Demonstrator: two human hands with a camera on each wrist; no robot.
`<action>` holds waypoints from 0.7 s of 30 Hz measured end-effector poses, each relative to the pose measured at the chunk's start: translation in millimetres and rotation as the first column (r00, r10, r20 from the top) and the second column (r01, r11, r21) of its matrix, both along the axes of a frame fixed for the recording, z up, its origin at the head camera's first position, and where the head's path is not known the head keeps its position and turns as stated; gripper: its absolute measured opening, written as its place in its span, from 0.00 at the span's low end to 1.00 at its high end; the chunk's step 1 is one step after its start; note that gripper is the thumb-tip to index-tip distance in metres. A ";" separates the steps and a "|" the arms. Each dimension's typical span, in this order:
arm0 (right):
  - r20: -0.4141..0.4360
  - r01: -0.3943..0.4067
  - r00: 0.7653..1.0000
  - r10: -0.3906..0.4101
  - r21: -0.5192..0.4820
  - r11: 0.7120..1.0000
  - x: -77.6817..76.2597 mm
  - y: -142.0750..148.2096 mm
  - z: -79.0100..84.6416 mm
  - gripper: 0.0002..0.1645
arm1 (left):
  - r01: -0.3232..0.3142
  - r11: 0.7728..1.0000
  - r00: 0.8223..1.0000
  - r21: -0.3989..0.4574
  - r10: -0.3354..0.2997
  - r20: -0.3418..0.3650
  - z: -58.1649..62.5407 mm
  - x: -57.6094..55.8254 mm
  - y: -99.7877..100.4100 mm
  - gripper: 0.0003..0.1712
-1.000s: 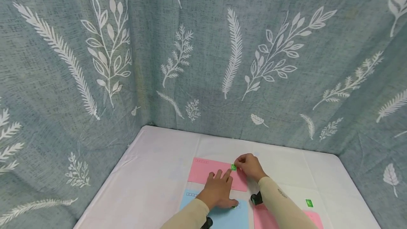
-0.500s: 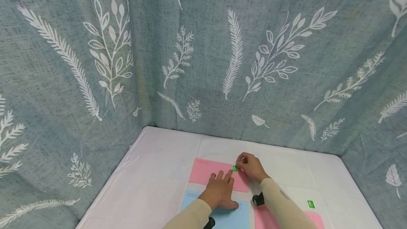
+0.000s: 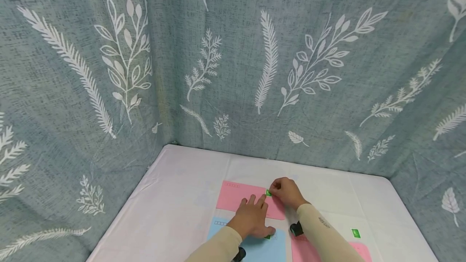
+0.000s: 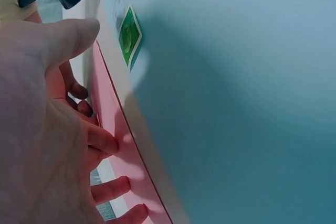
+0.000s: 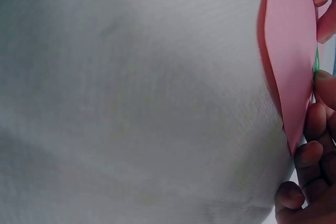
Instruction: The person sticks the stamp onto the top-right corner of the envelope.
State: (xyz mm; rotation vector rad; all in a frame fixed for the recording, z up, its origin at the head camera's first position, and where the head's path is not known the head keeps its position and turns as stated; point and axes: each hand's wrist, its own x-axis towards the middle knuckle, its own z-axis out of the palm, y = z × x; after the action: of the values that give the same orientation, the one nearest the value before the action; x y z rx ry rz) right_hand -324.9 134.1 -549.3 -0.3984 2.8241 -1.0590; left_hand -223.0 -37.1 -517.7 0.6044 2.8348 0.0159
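A pink envelope (image 3: 236, 197) lies at the far middle of the white table in the head view, with a green stamp (image 3: 268, 193) at its upper right corner. My right hand (image 3: 287, 192) pinches the stamp's right side between thumb and fingertips, covering part of it. In the right wrist view the pink envelope (image 5: 291, 45) bows up at its edge, beside those fingers (image 5: 315, 121). My left hand (image 3: 251, 217) is spread, its fingertips pressing on the pink envelope. Its thumb reaches over a blue envelope (image 3: 262, 250), near another green stamp (image 4: 130, 36).
A second pink envelope (image 3: 303, 250) lies partly under the right forearm. Another green stamp (image 3: 355, 233) lies on the white tablecloth (image 3: 174, 205) at right. Black wrist devices (image 3: 296, 229) sit on both wrists. A leaf-patterned curtain (image 3: 236, 72) hangs behind the table.
My right fingertips have shifted slightly left and down over the stamp, covering more of it. The left thumb has lifted or shifted a little, showing the blue envelope's stamp.
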 end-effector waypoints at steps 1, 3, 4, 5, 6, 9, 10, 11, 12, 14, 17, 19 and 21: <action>-0.003 -0.001 1.000 0.001 0.005 1.000 0.1 -0.5 0.3 0.06 | -0.003 1.000 1.000 0.001 0.003 0.002 0.5 -0.2 -0.1 0.50; -0.011 -0.004 1.000 0.005 0.019 1.000 0.2 -1.1 0.9 0.06 | -0.007 1.000 1.000 0.001 0.007 0.005 1.2 -0.6 -0.3 0.48; -0.015 -0.006 1.000 0.007 0.027 1.000 0.4 -1.4 1.4 0.05 | -0.008 1.000 1.000 0.001 0.008 0.006 1.1 -0.9 -0.3 0.47; -0.019 -0.008 1.000 0.008 0.031 0.999 0.6 -1.6 2.3 0.05 | -0.009 1.000 1.000 0.001 0.009 0.005 1.3 -1.1 -0.4 0.46; -0.023 -0.010 1.000 0.011 0.037 0.999 0.7 -1.9 2.6 0.05 | -0.009 1.000 1.000 0.000 0.009 0.005 1.6 -1.4 -0.4 0.45; -0.021 -0.025 0.999 0.026 0.044 0.999 1.5 -2.6 3.4 0.06 | -0.008 1.000 1.000 -0.003 0.008 0.003 2.4 -1.8 -0.6 0.44; -0.022 -0.030 0.999 0.031 0.045 0.999 1.7 -2.7 3.5 0.06 | -0.008 1.000 1.000 -0.002 0.008 0.004 2.6 -1.9 -0.7 0.43; -0.024 -0.035 0.999 0.036 0.044 0.998 1.6 -2.9 3.2 0.06 | -0.008 1.000 1.000 -0.003 0.008 0.005 2.8 -2.0 -0.9 0.43; -0.026 -0.040 0.999 0.042 0.048 0.998 1.5 -3.1 2.8 0.07 | -0.008 1.000 1.000 -0.003 0.008 0.006 2.9 -2.1 -1.0 0.43; -0.031 -0.045 0.998 0.047 0.056 0.997 1.4 -3.6 1.9 0.07 | -0.008 1.000 1.000 -0.001 0.008 0.011 3.0 -2.2 -1.3 0.43; -0.044 -0.035 0.998 0.038 0.081 0.996 1.4 -4.5 1.0 0.07 | -0.004 1.000 1.000 0.002 0.004 0.015 2.5 -2.0 -1.6 0.43; -0.046 -0.026 0.998 0.030 0.097 0.995 1.6 -5.0 1.1 0.06 | -0.001 1.000 1.000 0.005 0.001 0.015 2.4 -2.0 -1.5 0.43; -0.046 -0.019 0.999 0.024 0.102 0.995 1.8 -5.4 2.2 0.06 | -0.003 1.000 1.000 0.006 0.003 0.013 2.7 -2.0 -1.2 0.42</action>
State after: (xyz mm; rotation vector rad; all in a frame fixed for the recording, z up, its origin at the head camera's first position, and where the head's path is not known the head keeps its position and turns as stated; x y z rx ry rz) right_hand -323.1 128.7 -547.0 -0.4483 2.8925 -0.9095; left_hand -225.0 -38.3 -515.0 0.5995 2.8241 0.0287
